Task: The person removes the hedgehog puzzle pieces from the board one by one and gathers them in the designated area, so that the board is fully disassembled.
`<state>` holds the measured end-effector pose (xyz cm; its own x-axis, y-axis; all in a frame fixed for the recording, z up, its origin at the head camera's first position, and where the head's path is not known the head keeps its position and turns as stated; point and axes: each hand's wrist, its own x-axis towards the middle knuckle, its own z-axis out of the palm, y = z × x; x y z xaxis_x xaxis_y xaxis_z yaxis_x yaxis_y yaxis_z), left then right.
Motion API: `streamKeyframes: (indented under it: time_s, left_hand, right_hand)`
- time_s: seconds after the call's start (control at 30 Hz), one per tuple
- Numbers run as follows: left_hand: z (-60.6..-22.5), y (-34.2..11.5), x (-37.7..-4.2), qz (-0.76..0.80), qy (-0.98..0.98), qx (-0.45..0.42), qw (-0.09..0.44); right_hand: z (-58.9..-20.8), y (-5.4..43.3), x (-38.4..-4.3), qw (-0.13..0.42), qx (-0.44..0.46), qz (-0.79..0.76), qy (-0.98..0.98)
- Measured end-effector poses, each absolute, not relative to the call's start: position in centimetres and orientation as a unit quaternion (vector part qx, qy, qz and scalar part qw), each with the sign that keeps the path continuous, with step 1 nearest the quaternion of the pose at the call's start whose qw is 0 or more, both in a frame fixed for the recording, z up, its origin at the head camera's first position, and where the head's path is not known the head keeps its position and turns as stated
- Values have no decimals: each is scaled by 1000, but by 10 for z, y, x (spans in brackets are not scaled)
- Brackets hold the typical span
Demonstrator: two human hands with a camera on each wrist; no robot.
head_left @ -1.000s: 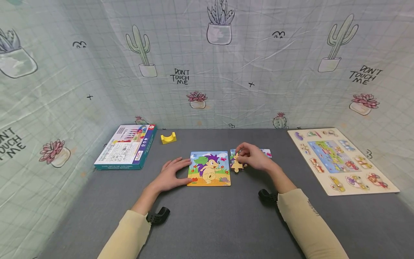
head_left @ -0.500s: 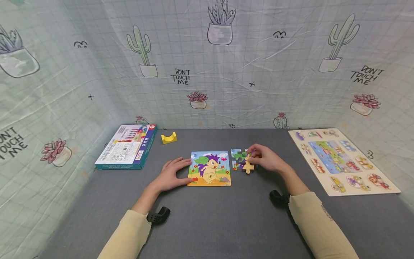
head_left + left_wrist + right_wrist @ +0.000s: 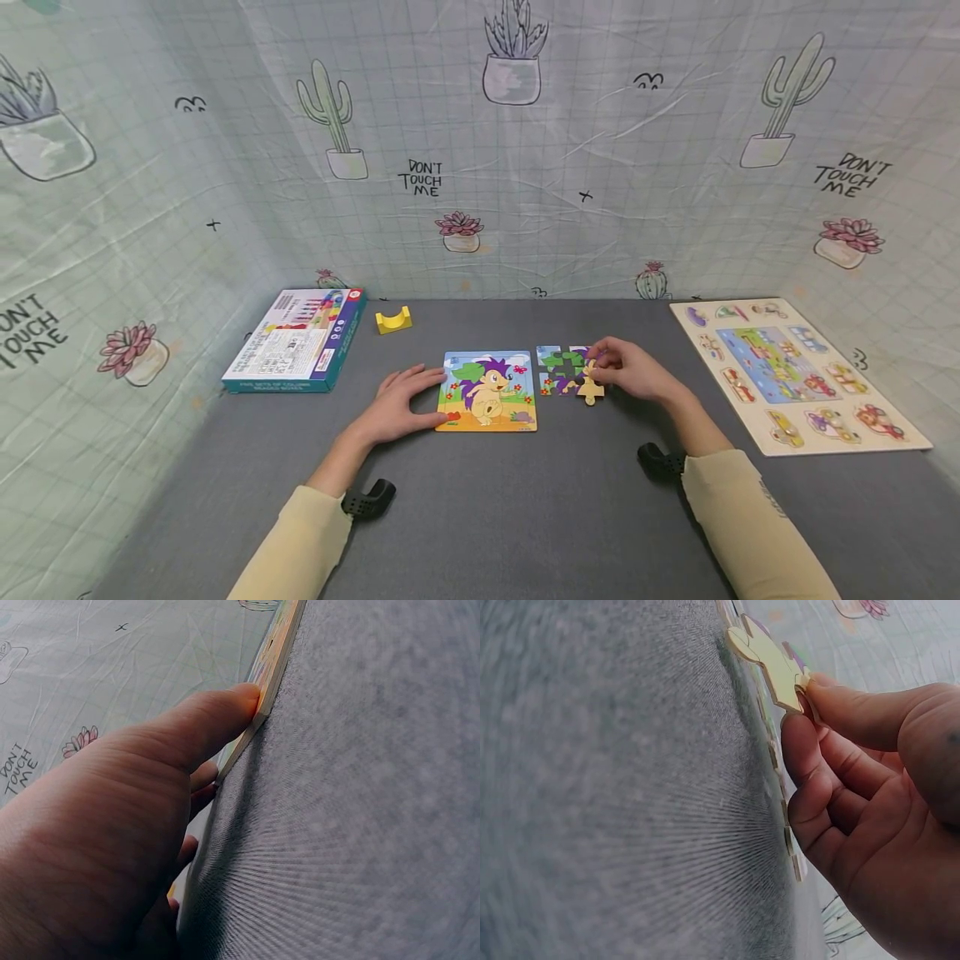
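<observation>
A square hedgehog picture board (image 3: 492, 417) lies at the middle of the table. My left hand (image 3: 393, 406) rests at its left side, fingers spread; in the left wrist view the thumb (image 3: 217, 720) touches the board's edge (image 3: 274, 686). To the right of the board, my right hand (image 3: 637, 369) pinches a cream jigsaw piece (image 3: 591, 393) between thumb and fingers. That piece (image 3: 778, 673) is tilted above the table in the right wrist view. Several jigsaw pieces (image 3: 549, 357) with green, purple and blue print lie beside the board, their right part hidden by the right hand.
A teal-edged box (image 3: 288, 346) lies at the back left, with a yellow curved block (image 3: 394, 321) beside it. At the right is a large wooden puzzle board (image 3: 776, 417) with small pictures. A printed cloth wall (image 3: 525, 192) rises behind the table.
My right hand has moved right with the cream jigsaw piece, uncovering the pieces beside the board. The left hand stays at the board's left edge.
</observation>
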<state>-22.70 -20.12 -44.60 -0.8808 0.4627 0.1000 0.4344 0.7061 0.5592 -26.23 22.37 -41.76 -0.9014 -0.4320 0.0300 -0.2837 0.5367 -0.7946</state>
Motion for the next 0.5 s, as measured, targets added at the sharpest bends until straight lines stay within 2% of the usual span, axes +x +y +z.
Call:
streamKeyframes:
  time_s: [0.5]
  left_hand:
    - [-447,-202,-228,295,924,242,25]
  right_hand:
    - [-421,219,-264,57,-191,-381,903]
